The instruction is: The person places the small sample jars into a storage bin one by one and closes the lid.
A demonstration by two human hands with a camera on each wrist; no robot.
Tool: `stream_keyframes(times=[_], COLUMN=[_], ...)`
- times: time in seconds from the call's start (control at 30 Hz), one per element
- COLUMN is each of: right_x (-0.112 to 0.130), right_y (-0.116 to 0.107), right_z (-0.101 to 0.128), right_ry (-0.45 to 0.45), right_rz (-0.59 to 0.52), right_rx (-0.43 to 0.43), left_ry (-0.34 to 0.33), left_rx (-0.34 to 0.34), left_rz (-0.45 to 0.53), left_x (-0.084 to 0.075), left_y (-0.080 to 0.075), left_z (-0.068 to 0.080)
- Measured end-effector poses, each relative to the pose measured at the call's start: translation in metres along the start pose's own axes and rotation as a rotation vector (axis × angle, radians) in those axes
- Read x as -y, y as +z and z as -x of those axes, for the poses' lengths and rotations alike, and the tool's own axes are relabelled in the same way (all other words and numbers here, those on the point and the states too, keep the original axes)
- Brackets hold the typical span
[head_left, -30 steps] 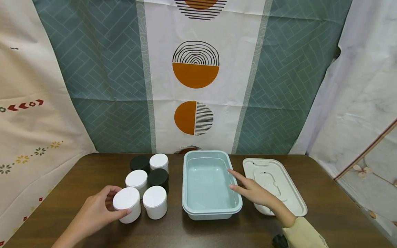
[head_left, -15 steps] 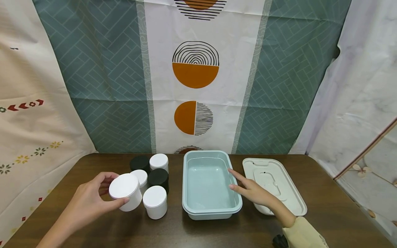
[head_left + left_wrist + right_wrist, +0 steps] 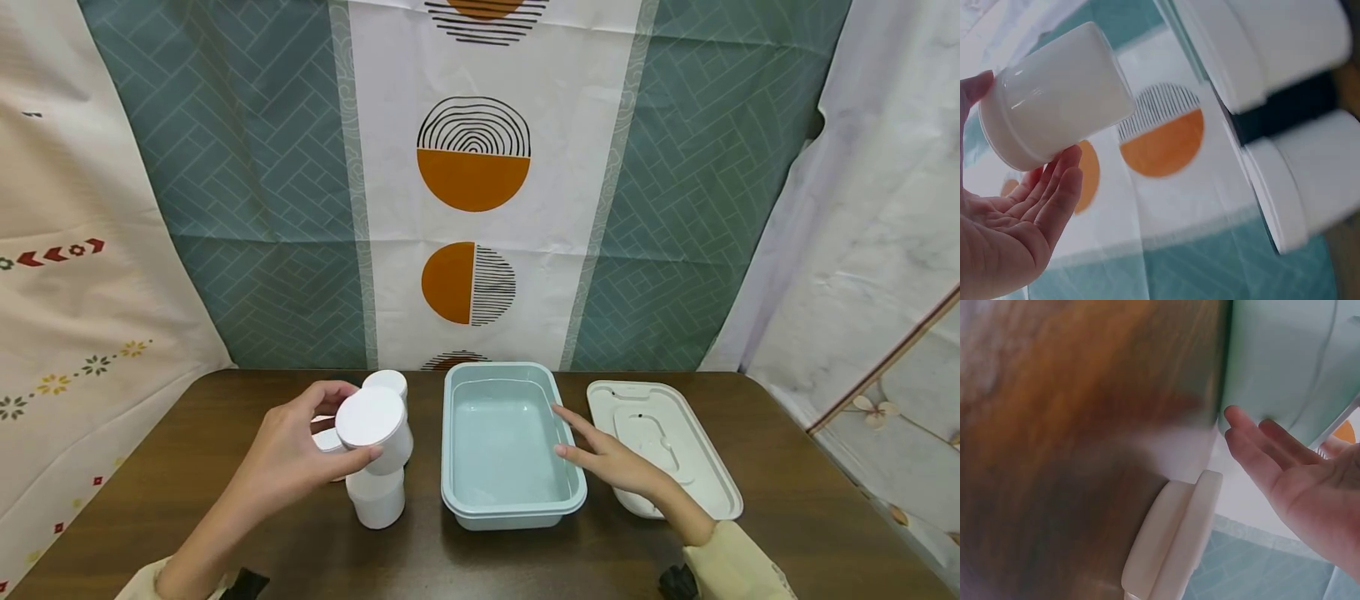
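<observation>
My left hand (image 3: 300, 454) holds a white lidded jar (image 3: 375, 429) lifted and tilted above the other jars; in the left wrist view the jar (image 3: 1054, 94) sits between thumb and fingers (image 3: 1054, 194). Below it stands another white jar (image 3: 375, 498), with more jars (image 3: 386, 383) behind, partly hidden. My right hand (image 3: 607, 458) lies with straight fingers against the right rim of the pale blue tub (image 3: 457, 508), which is empty; the right wrist view shows the fingers (image 3: 1254, 450) touching the tub's wall (image 3: 1272, 362).
A white lid (image 3: 697, 492) lies flat to the right of the tub on the dark wooden table (image 3: 787, 517). Patterned cloth hangs behind the table. White and black jars (image 3: 1297, 112) cluster left of the tub.
My left hand has lifted the white jar off the table and carried it up and to the right, toward the tub. The right hand has stayed on the tub's rim.
</observation>
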State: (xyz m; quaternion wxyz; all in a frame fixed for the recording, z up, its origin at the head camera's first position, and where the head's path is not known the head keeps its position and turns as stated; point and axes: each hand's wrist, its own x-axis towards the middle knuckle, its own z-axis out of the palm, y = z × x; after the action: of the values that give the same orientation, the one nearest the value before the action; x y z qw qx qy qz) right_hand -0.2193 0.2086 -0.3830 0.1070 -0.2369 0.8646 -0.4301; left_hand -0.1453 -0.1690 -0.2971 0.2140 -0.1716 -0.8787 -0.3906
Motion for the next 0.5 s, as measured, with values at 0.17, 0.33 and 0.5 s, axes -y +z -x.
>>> stream_keyframes(times=[0.17, 0.33, 0.5], right_x=[0.000, -0.002, -0.005], right_y=[0.000, -0.001, -0.001], right_z=[-0.001, -0.003, -0.005], right_ry=[0.019, 0.024, 0.014], right_rz=[-0.069, -0.119, -0.156], right_rx=[0.019, 0.036, 0.061], left_ry=[0.023, 0.062, 0.048], left_rx=[0.033, 0.073, 0.123], left_rz=[0.079, 0.153, 0.224], left_x=[-0.013, -0.023, -0.032], left_y=[0.021, 0.047, 0.072], left_z=[-0.013, -0.022, -0.029])
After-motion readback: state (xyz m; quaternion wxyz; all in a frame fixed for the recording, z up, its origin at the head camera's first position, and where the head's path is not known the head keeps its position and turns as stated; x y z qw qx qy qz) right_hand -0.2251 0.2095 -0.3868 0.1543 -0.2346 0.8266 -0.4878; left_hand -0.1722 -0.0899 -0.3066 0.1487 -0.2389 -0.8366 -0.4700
